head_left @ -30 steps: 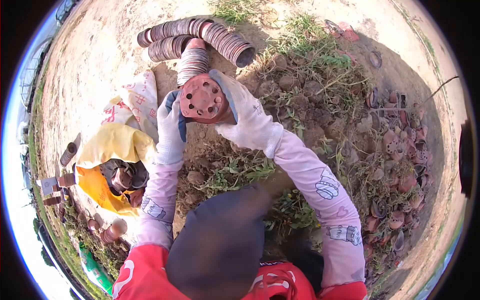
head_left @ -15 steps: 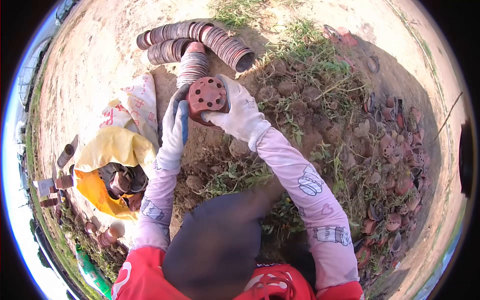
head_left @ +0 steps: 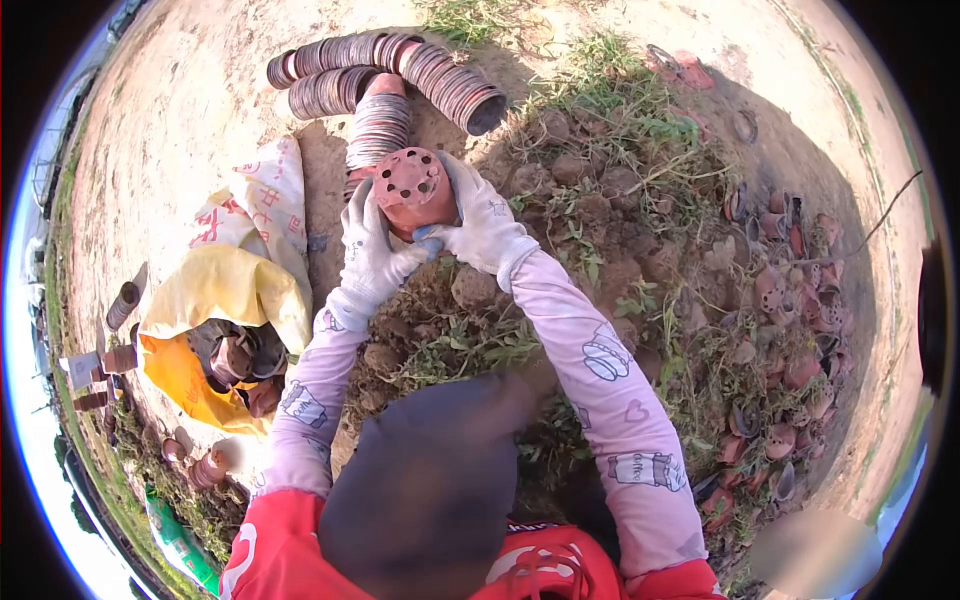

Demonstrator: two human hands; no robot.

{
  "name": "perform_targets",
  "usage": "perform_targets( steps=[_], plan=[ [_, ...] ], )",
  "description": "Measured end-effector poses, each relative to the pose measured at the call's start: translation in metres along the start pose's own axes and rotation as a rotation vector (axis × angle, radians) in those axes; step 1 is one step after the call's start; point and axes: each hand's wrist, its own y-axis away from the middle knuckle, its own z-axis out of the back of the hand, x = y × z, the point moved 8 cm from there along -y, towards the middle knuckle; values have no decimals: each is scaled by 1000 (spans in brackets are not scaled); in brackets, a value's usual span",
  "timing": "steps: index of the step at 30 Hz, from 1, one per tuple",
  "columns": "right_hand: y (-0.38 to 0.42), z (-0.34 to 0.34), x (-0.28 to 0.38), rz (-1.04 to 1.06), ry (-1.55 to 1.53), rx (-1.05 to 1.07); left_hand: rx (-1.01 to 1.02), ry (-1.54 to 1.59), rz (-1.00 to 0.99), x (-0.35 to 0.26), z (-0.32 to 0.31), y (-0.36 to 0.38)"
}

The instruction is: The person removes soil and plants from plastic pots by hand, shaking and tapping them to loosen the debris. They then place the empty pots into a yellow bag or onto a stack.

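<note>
Both my hands wear whitish work gloves and grip one reddish-brown plastic plant pot (head_left: 415,195), its base with several round holes facing me. My left hand (head_left: 372,255) wraps the pot's left side, thumb low at the front. Around the right side curls my right hand (head_left: 482,222), its blue-tipped thumb under the pot's near edge. Just beyond, a row of nested plant pots (head_left: 378,125) lies on the ground, its near end meeting the held pot. Farther off, another long row of nested pots (head_left: 440,80) curves across the soil.
A yellow-and-white woven sack (head_left: 225,285) holding dark pots lies open at left. Uprooted weeds and soil clods (head_left: 600,230) spread ahead and right. Loose pots (head_left: 790,300) are heaped along the right side. A green bag (head_left: 180,540) lies at lower left.
My left hand has turned from upright beside the pot to wrapping its side, thumb coming round the front. The pot has tipped slightly, showing more of its side wall.
</note>
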Motion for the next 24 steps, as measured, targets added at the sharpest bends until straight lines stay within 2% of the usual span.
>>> perform_targets(
  steps=[1, 2, 4, 5, 6, 7, 8, 9, 10, 12, 15, 17, 18, 19, 21, 23, 24],
  plan=[
    [1, -3, 0, 31, 22, -14, -9, 226, 22, 6, 2, -4],
    [3, -7, 0, 59, 45, -30, -15, 577, 95, 22, -6, -4],
    [4, -14, -2, 89, 70, -97, -54, 800, 125, 6, -8, -9],
    [3, -18, -9, 44, 111, -58, -62, 720, 213, 12, -19, -9],
    [4, -19, -13, 21, 79, -77, 9, 1091, 324, 22, -45, -6],
    [7, -20, -17, 11, 82, -71, 13, 1049, 255, 35, -57, -6],
    [9, -17, -15, 14, 71, -79, -1, 1063, 252, 36, -58, -6],
    [9, -18, -17, -7, 71, -98, 66, 1037, 262, 38, -61, -6],
    [6, -22, -18, 8, 126, -76, 18, 1039, 236, 43, -61, -6],
    [4, -26, -16, 9, 139, -84, 58, 997, 233, 73, -73, -3],
    [15, -5, -14, -9, 121, -67, -18, 821, 202, 78, -66, 2],
    [42, 15, -17, 45, 66, 19, -40, 765, 174, 72, -62, 2],
    [66, 50, -11, -8, 154, 75, -50, 735, 186, 68, -59, 5],
    [88, 79, -15, 71, 261, -17, -48, 748, 179, 74, -63, 10],
    [140, 150, -36, 30, 270, -116, -73, 688, 172, 49, -53, 17],
    [207, 217, -78, -207, 346, -164, -99, 663, 217, 48, -53, 30],
    [248, 245, -101, -427, 399, -163, -120, 683, 232, 44, -54, 39]
  ],
)
